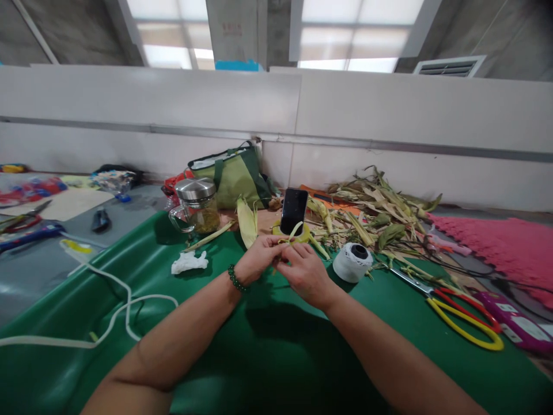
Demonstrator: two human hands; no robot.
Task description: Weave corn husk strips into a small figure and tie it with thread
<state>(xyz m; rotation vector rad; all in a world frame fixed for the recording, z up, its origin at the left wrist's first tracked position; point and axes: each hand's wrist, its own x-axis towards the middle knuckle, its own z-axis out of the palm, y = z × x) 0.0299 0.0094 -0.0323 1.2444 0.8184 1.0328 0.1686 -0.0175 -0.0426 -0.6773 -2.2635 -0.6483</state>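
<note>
While left hand (260, 256) and right hand (306, 274) pinch a pale strip (296, 229) between them above the green-covered bench (276, 369), fine working of it seems in hand, the next move likely calling for steady fingering; white spool (348, 266) at 3 o'clock, scissors (444, 316) at 4.

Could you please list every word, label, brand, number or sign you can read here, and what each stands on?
No text is clear enough to quote.
Pillar between the windows: reddish characters, too small and blurred to read.
Purple packet at the right edge: white markings, too blurred to read.
</note>
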